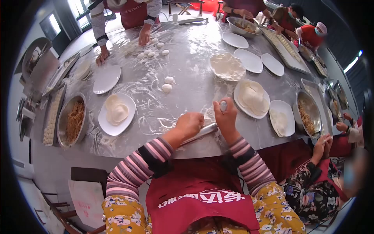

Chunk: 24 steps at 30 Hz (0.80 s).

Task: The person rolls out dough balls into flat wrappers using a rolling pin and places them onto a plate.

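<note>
A metal rolling pin [200,132] lies slantwise near the front edge of the floured steel table [187,97]. My left hand [189,124] is closed over the pin; the dough beneath it is mostly hidden. Fingers of my right hand [226,114] wrap round the pin's far end, whose grey tip stands out above them. Two dough balls [167,84] rest beyond my hands. Stacked wrappers lie on a white plate [130,119] to the left and on another plate [261,111] to the right.
Filling bowls stand at left [86,128] and right [318,130]. Dumpling trays [62,93] line the left edge; another tray [307,70] is at the back right. A person's hands [102,55] touch the table at the far left. A co-worker [319,156] sits at the right.
</note>
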Each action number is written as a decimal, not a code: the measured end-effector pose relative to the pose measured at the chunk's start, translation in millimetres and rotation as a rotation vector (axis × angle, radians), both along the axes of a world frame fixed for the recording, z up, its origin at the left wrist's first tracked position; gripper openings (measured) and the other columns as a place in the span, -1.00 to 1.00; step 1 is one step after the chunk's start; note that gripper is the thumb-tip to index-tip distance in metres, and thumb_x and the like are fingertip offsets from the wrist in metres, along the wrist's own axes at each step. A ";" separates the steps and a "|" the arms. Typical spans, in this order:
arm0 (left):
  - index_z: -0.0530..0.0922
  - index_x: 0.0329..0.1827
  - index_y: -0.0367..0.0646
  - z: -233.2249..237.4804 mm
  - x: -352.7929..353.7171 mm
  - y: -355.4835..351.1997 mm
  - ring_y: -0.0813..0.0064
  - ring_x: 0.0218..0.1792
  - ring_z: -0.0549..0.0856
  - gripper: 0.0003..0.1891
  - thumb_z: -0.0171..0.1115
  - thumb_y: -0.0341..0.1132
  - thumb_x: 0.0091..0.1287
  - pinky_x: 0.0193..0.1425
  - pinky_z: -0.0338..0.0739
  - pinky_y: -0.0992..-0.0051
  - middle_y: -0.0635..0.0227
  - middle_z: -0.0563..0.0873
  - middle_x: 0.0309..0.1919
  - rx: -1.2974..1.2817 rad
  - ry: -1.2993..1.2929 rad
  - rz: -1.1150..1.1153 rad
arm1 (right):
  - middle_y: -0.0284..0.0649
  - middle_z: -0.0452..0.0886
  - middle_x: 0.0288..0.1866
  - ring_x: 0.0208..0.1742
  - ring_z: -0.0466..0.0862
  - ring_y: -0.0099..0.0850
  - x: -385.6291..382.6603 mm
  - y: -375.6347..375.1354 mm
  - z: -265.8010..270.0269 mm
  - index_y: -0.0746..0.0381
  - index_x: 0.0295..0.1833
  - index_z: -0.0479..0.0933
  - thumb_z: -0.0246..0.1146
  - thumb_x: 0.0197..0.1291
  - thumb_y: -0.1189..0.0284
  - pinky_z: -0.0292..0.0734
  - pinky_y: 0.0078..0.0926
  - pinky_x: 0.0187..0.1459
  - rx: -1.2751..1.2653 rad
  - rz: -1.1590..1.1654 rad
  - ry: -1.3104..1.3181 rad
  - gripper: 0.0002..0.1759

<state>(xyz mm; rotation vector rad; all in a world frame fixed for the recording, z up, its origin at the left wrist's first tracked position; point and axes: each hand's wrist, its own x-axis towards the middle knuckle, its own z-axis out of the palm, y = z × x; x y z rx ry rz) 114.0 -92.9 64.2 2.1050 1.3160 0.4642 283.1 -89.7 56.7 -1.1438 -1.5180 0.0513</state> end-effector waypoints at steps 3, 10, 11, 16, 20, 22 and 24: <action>0.58 -0.39 -0.21 -7.9 -14.9 -0.7 0.08 -0.35 0.65 -0.89 0.18 -0.37 0.11 -0.26 0.50 0.25 0.07 0.65 -0.46 0.025 -0.007 -0.022 | -0.04 0.48 -0.57 -0.57 0.51 0.00 2.2 -9.1 0.4 0.25 -0.28 0.38 0.34 0.02 0.53 0.40 -0.24 -0.52 -0.021 -0.027 -0.011 -0.76; 0.58 -0.41 -0.24 4.2 -6.1 -27.5 0.02 -0.28 0.65 -0.85 0.20 -0.31 0.13 -0.16 0.50 0.16 0.00 0.66 -0.42 -0.028 -0.054 0.131 | 0.02 0.46 -0.56 -0.56 0.50 0.04 2.7 -16.4 -2.4 0.25 -0.27 0.37 0.35 0.01 0.54 0.37 -0.19 -0.53 0.002 -0.043 0.001 -0.74; 0.58 -0.41 -0.24 7.3 -3.6 -20.4 0.02 -0.28 0.65 -0.85 0.20 -0.31 0.13 -0.16 0.50 0.16 0.00 0.66 -0.42 -0.022 -0.049 0.109 | 0.05 0.46 -0.55 -0.51 0.50 0.09 -3.8 -3.4 -0.2 0.25 -0.27 0.36 0.34 0.02 0.54 0.35 -0.14 -0.51 -0.002 -0.030 0.018 -0.74; 0.59 -0.37 -0.25 0.4 -11.1 -2.3 0.13 -0.35 0.67 -0.85 0.24 -0.33 0.13 -0.25 0.51 0.26 0.06 0.67 -0.45 0.008 -0.039 0.035 | 0.03 0.48 -0.54 -0.49 0.53 0.09 -1.6 -9.5 3.2 0.25 -0.28 0.37 0.35 0.01 0.51 0.39 -0.17 -0.49 -0.060 -0.028 0.006 -0.75; 0.58 -0.35 -0.27 -2.8 -21.3 -14.2 0.15 -0.37 0.66 -0.86 0.25 -0.37 0.12 -0.26 0.51 0.30 0.07 0.67 -0.44 -0.081 -0.040 0.010 | -0.01 0.47 -0.57 -0.55 0.53 0.00 13.7 -50.8 3.9 0.26 -0.30 0.38 0.36 0.01 0.53 0.39 -0.23 -0.54 -0.071 -0.012 0.038 -0.75; 0.58 -0.35 -0.26 0.6 -16.1 -20.6 0.13 -0.35 0.66 -0.87 0.23 -0.36 0.14 -0.25 0.50 0.29 0.06 0.66 -0.42 -0.118 -0.050 -0.049 | -0.01 0.46 -0.58 -0.57 0.53 -0.02 9.9 -45.7 3.2 0.27 -0.29 0.37 0.35 0.01 0.54 0.37 -0.24 -0.56 -0.062 -0.010 0.069 -0.75; 0.58 -0.35 -0.25 5.2 -7.5 -11.9 0.12 -0.34 0.66 -0.87 0.22 -0.35 0.15 -0.24 0.50 0.29 0.06 0.66 -0.42 -0.055 0.067 -0.019 | 0.04 0.47 -0.56 -0.53 0.53 0.05 1.0 -7.4 -8.1 0.26 -0.28 0.37 0.34 0.02 0.53 0.37 -0.19 -0.53 -0.046 -0.008 0.054 -0.75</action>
